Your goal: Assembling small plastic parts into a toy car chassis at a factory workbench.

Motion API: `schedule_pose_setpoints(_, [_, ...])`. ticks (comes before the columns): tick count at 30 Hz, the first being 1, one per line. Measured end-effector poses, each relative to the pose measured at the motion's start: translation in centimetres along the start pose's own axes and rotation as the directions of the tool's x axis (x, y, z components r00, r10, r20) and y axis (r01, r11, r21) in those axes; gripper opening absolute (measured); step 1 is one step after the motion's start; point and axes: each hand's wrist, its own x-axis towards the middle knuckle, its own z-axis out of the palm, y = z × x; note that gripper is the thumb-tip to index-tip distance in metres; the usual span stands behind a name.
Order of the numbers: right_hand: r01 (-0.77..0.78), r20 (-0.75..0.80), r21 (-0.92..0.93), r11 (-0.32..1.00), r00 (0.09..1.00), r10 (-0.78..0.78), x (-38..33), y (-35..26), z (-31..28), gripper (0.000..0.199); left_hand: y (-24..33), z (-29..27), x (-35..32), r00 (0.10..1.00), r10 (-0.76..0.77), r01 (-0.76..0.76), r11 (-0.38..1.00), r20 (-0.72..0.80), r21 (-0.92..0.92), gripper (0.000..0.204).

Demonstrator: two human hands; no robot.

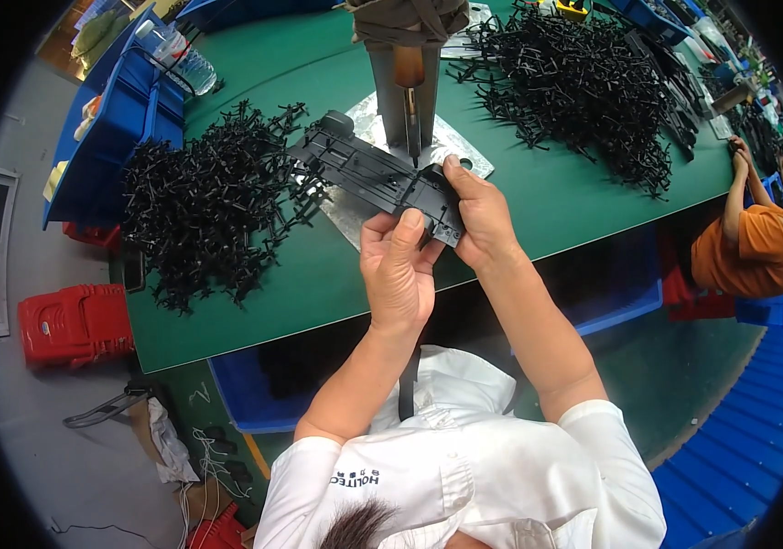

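Note:
A long black plastic panel [359, 169] with ribs and slots is gripped by both my hands, slanting from upper left to lower right. My left hand [398, 274] pinches its near edge, thumb on top. At its right end my right hand [483, 218] is closed round the panel, with the thumb along the top. Over the panel stands an upright tool like a soldering iron [410, 78], with an orange-brown handle and a thin metal tip. The tip points down at the panel beside my right thumb; whether they touch I cannot tell. Beneath lies a shiny metal plate [341, 220].
Heaps of small black plastic pieces lie on the green table [318, 311], one pile [213, 206] at left, a larger pile [583, 91] at right. A blue bin [108, 137] and water bottle [181, 59] stand at left. A co-worker in orange [757, 242] sits at right.

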Motion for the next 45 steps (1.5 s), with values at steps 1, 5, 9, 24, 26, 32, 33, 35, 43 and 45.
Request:
schedule_pose_setpoints(1, [0.006, 0.002, -0.002, 1.0, 1.0, -0.006, 0.0, -0.1, -0.1, 0.025, 0.0, 0.0, 0.1, 1.0, -0.004, 0.004, 1.0, 0.004, -0.004, 0.034])
schedule_pose_setpoints(5, [0.004, -0.006, -0.019, 1.0, 1.0, -0.004, 0.1, -0.3, 0.4, 0.024, 0.1, 0.2, 0.2, 1.0, 0.0, 0.0, 1.0, -0.003, 0.003, 0.035])
schedule_pose_setpoints(9, [0.008, -0.025, -0.031, 0.999, 1.0, -0.009, 0.1, -0.6, 0.7, 0.025, 0.2, 0.6, 0.2, 1.0, 0.001, -0.001, 1.0, -0.001, 0.0, 0.036])
schedule_pose_setpoints(24, [0.007, -0.035, -0.033, 0.999, 0.999, -0.008, 0.4, -0.6, 0.7, 0.024, 0.1, 0.7, 0.5, 1.0, 0.002, -0.002, 1.0, -0.009, 0.0, 0.036])
schedule_pose_setpoints(26, [0.005, -0.037, -0.034, 0.999, 0.999, -0.006, 0.4, -0.6, 0.7, 0.024, 0.1, 0.7, 0.5, 1.0, 0.003, -0.003, 1.0, -0.013, 0.0, 0.037])
schedule_pose_setpoints(32, [0.009, -0.037, -0.045, 0.999, 0.999, -0.011, 0.4, -0.7, 0.8, 0.024, 0.1, 0.7, 0.6, 1.0, -0.001, 0.001, 1.0, -0.013, -0.001, 0.038])
schedule_pose_setpoints(33, [0.006, -0.04, -0.038, 0.999, 0.999, -0.008, 0.3, -0.7, 0.9, 0.024, 0.1, 0.7, 0.6, 1.0, -0.001, 0.001, 1.0, -0.015, 0.006, 0.038])
schedule_pose_setpoints(35, [0.003, -0.041, -0.032, 0.999, 0.999, -0.004, 0.3, -0.8, 1.0, 0.024, 0.1, 0.7, 0.6, 1.0, 0.0, 0.0, 1.0, -0.017, 0.013, 0.038])
schedule_pose_setpoints(43, [-0.012, -0.053, -0.02, 1.0, 0.999, 0.011, 0.4, -0.9, 0.9, 0.021, 0.1, 0.9, 0.7, 1.0, 0.002, -0.002, 1.0, -0.024, 0.022, 0.038])
schedule_pose_setpoints(45, [-0.01, -0.05, -0.019, 1.0, 0.999, 0.009, 0.3, -1.0, 1.0, 0.021, 0.1, 1.1, 0.7, 1.0, 0.001, -0.001, 1.0, -0.023, 0.019, 0.038])
